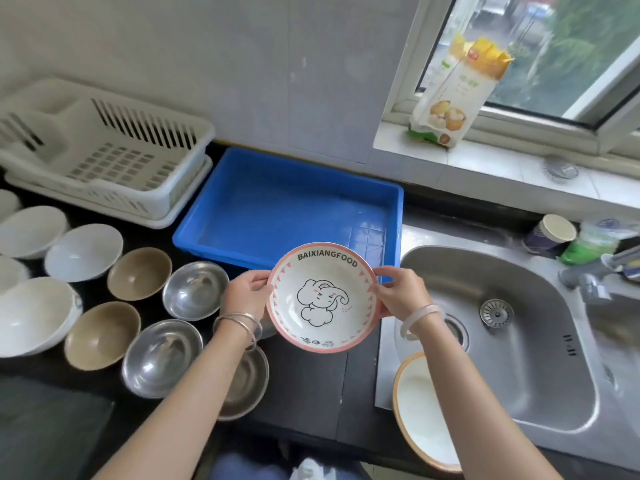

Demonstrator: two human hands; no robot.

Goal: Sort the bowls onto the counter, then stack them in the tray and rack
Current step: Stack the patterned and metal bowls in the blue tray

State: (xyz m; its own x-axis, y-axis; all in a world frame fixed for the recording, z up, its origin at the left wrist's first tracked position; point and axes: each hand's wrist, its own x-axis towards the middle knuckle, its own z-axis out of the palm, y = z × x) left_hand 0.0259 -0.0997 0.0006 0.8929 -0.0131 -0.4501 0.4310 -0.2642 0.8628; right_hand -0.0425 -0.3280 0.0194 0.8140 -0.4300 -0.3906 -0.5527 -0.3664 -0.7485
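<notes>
Sorting looked mostly done, stacking not started. The blue tray held nothing, and neither did the white rack just left of it. Left of the tray and nearer me, bowls sat grouped by kind on the counter: white bowls farthest from the tray, brown bowls next, steel bowls closest. The pink-rimmed bowl was held up just in front of the tray's near wall, tilted to show its inside. The left hand and right hand each pinched the rim on opposite sides. An orange-rimmed bowl leaned in the sink right of the tray, so by my read at least two were left to sort. The held bowl read "BAIXIANGFOOD" over an elephant cartoon; the characters on its lower rim were too small to read. The print on the bag behind the tray, on the sill, was illegible.
</notes>
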